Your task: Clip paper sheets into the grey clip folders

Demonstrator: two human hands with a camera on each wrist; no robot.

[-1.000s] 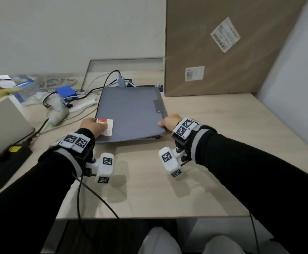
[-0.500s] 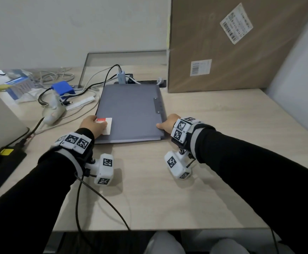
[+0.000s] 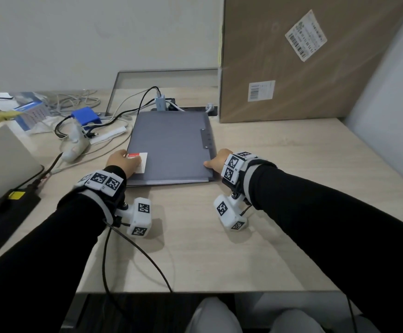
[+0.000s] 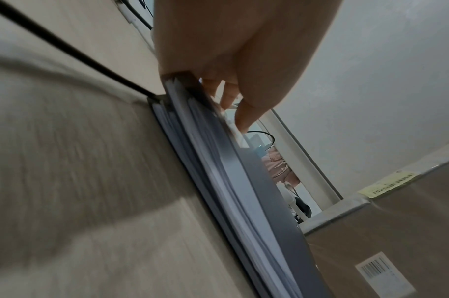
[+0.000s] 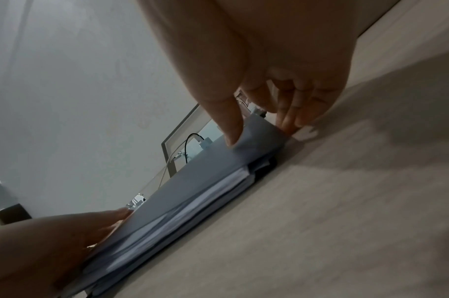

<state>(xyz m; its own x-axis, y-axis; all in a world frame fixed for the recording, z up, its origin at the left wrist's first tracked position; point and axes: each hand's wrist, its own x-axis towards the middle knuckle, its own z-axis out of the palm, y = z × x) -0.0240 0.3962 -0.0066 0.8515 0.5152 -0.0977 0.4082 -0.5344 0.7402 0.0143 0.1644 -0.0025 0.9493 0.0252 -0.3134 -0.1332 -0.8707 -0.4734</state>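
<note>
A stack of grey clip folders (image 3: 171,145) lies flat on the desk, white paper sheets (image 3: 171,181) showing between the covers along its near edge. The top cover carries a metal clip strip (image 3: 206,138) on the right and a red-and-white sticker (image 3: 141,164) at the near left. My left hand (image 3: 123,162) grips the near left corner, thumb on the sticker. My right hand (image 3: 216,162) pinches the right edge, thumb on top and fingers down the side. The wrist views show the folder edges (image 4: 256,191) (image 5: 192,181) and layered sheets (image 5: 218,181).
A big cardboard box (image 3: 303,68) stands at the back right, close behind the folders. Cables (image 3: 95,121), a blue box (image 3: 85,115) and a white device (image 3: 75,150) crowd the back left. A laptop (image 3: 1,164) and black power brick (image 3: 8,207) sit at the left.
The folder stack's near edge, slightly raised a second ago, now lies flat on the desk. My right hand has shifted from the near right corner a little along the right edge.
</note>
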